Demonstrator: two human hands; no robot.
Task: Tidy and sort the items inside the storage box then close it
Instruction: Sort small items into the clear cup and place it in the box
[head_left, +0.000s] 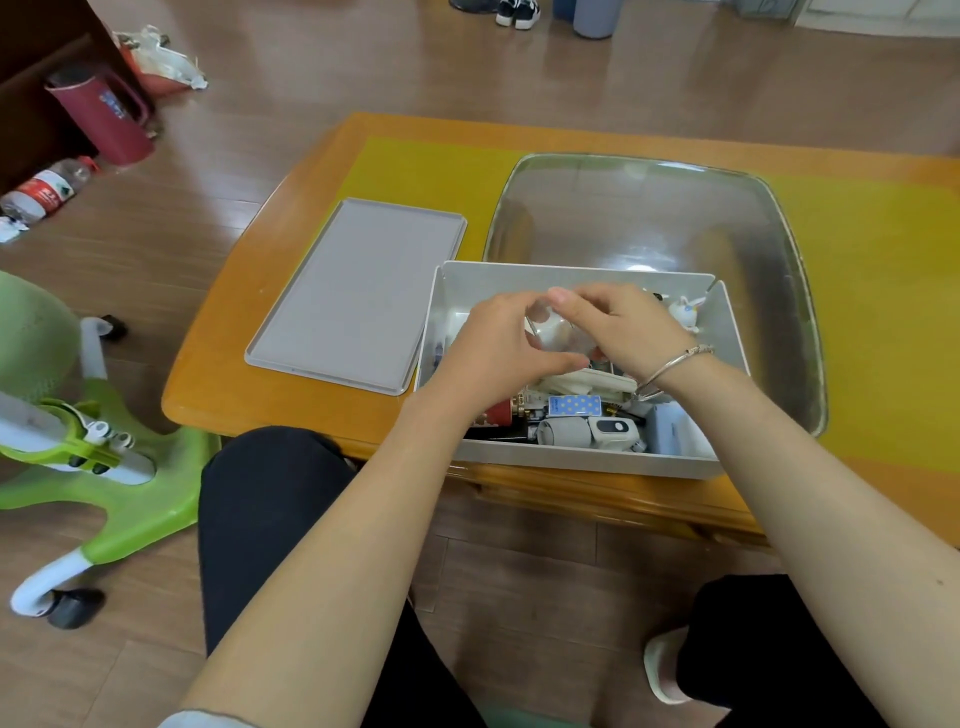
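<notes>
The grey storage box (519, 283) stands open at the table's near edge, holding several small items. Both hands are inside it over the middle. My left hand (493, 345) and my right hand (623, 325) together hold a small clear, whitish object (550, 325), fingers curled round it from either side. A white bunny figure (685, 312) sits in the far right corner. Near the front lie a blue dotted card (574, 405), a red item (501, 414) and a grey-and-white device (587, 430). The box's grey lid (358, 291) lies flat on the table to the left.
A large shiny metal tray (649, 208) lies behind and right of the box on the yellow mat (883, 312). A green-and-white child's chair (104, 467) stands on the floor at left. Farther off lie a maroon jug (106, 117) and a plastic bottle (47, 189).
</notes>
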